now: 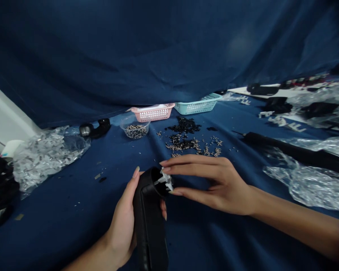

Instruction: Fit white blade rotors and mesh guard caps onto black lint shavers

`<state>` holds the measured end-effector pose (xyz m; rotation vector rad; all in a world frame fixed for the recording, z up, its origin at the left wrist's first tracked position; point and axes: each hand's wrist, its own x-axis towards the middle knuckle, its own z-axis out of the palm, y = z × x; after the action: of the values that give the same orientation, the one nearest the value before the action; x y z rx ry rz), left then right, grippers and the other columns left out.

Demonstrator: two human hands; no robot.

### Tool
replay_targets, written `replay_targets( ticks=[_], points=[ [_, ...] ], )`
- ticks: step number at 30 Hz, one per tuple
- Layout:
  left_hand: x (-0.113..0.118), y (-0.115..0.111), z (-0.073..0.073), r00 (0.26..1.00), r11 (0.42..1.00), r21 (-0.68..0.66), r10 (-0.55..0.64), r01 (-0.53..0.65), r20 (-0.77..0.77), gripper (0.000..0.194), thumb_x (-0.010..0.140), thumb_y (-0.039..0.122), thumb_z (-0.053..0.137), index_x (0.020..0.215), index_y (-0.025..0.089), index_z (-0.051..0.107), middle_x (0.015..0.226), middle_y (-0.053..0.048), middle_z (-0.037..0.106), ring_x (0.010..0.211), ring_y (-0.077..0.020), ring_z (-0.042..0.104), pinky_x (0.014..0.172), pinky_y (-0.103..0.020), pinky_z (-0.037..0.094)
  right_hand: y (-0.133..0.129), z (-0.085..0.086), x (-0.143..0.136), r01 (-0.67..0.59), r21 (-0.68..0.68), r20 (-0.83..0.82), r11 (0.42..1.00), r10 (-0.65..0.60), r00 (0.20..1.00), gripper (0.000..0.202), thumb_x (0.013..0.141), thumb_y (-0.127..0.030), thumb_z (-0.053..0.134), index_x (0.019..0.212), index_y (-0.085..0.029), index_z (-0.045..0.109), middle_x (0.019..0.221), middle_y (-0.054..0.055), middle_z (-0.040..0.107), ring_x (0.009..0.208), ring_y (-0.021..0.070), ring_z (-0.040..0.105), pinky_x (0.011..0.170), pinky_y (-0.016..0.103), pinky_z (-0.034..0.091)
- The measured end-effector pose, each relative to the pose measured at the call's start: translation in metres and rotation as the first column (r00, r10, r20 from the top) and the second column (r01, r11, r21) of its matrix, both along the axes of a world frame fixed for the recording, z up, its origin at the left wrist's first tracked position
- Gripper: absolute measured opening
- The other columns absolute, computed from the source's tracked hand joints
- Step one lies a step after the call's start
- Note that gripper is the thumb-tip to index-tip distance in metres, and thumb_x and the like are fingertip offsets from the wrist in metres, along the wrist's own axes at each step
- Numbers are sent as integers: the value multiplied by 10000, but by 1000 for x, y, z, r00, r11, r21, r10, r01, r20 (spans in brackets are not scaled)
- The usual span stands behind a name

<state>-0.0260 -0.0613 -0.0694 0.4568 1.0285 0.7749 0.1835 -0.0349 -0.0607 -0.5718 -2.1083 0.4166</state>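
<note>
My left hand (pixel 124 222) is wrapped round a black plastic housing (pixel 151 226), long in the body with a round open end tilted up to the right. Between thumb and fingertips, my right hand (pixel 211 180) pinches a small white plastic part (pixel 166 179) with thin prongs. That part sits at the mouth of the round opening, some of it inside the rim. How deep it reaches I cannot tell. The lower end of the housing runs out of the picture at the bottom.
Beyond my hands lie loose screws (pixel 214 146) and small black pieces (pixel 185 125). A clear bowl of screws (pixel 135 130), a pink basket (pixel 154 113) and a teal basket (pixel 199 106) stand behind. Left is a bag of white parts (pixel 45 154); right, a black power screwdriver (pixel 285 148) and plastic bags (pixel 313 184).
</note>
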Motion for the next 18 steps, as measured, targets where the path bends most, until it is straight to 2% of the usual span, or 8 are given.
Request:
replay_targets(
  ticks=[8, 11, 14, 18],
  points=[
    [0, -2, -2, 997, 999, 26, 25, -23, -70, 572, 896, 676, 492, 873, 144, 702, 663, -76, 706, 577, -156, 640, 603, -253, 512, 4, -1, -2, -25, -15, -6, 1000, 25, 1000, 441, 839, -209, 804, 1268, -211, 703, 1216, 74, 750, 1133, 208, 710, 1036, 324, 558],
    [1, -3, -2, 992, 992, 122, 54, -39, -117, 529, 898, 657, 508, 1050, 175, 664, 672, -65, 703, 585, -169, 646, 608, -270, 524, 5, 2, -1, -40, -62, -20, 997, 39, 999, 432, 813, -230, 827, 1232, -207, 723, 1194, 69, 758, 1113, 195, 720, 1018, 299, 566],
    [2, -6, -3, 986, 974, 224, 66, -30, -155, 570, 900, 645, 520, 1243, 194, 590, 698, -63, 704, 593, -184, 652, 593, -278, 520, 4, 5, -1, -59, -118, -50, 991, 53, 997, 418, 787, -239, 847, 1192, -227, 745, 1152, 60, 773, 1072, 195, 736, 978, 301, 589],
    [1, -9, -4, 986, 954, 297, 81, -35, -146, 591, 890, 649, 545, 1313, 236, 538, 772, -57, 719, 637, -192, 663, 621, -292, 535, 5, 9, -3, -84, -213, -107, 973, 63, 992, 418, 744, -246, 877, 1146, -227, 767, 1113, 60, 786, 1043, 202, 745, 945, 307, 601]
  ],
)
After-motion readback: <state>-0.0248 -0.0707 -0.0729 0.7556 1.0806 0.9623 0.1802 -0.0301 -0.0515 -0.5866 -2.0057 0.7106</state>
